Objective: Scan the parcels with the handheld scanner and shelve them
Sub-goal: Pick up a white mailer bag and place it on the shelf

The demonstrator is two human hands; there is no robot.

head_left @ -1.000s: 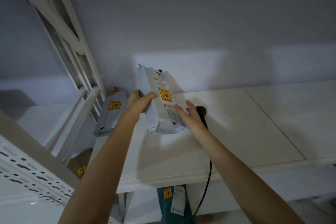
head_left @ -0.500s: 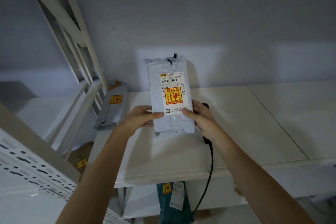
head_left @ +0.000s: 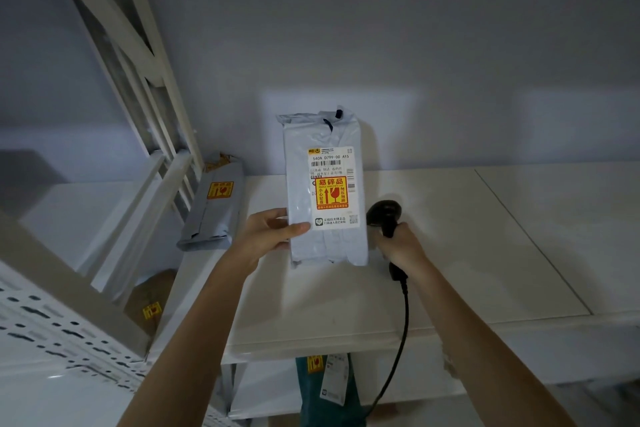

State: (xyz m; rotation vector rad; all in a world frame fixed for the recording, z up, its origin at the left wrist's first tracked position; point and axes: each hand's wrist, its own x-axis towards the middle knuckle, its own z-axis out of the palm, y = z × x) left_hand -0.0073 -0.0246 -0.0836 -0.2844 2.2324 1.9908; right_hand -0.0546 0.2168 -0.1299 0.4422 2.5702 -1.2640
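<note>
A grey plastic-wrapped parcel stands upright above the white shelf top, its white shipping label and yellow-red fragile sticker facing me. My left hand grips its lower left edge, thumb across the front. My right hand is closed around the handle of a black handheld scanner, just right of the parcel, with its head raised beside the parcel's lower right corner. The scanner's black cable hangs down past the shelf's front edge.
A second grey parcel with a yellow sticker leans against the white rack frame at the left. A brown parcel lies lower left. A teal parcel with a tag sits on the shelf below. A grey wall stands behind.
The parcel has been turned upright with its label facing me. My right hand left the parcel's edge and took hold of the scanner, lifting its head up.
</note>
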